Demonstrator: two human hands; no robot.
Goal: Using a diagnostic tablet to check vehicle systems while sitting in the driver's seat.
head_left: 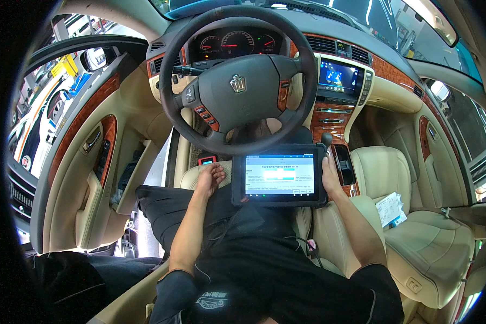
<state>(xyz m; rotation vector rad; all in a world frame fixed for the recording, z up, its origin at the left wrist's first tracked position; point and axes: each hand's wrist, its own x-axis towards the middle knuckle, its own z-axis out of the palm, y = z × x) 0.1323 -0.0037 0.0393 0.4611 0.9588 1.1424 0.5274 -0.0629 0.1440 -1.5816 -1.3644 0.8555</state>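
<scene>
A black-cased tablet (279, 200) with a lit screen of text rests over my lap, below the steering wheel (237, 146). My right hand (330, 174) grips the tablet's right edge, its fingers partly hidden behind the case. Just left of the tablet, my left hand (211, 177) is raised above my thigh, loosely curled and with nothing in it. A gap shows between its fingers and the case. Beyond those fingers lies a small black device with a red edge (207, 160), at the front of the seat.
The driver's door (92, 178) stands open on the left, with a person's dark-clothed legs (86, 281) beside it. Right of the tablet are the gear lever (327, 139) and console. Papers (390, 209) lie on the passenger seat (432, 237). A dark cable (314, 254) runs beside my right hip.
</scene>
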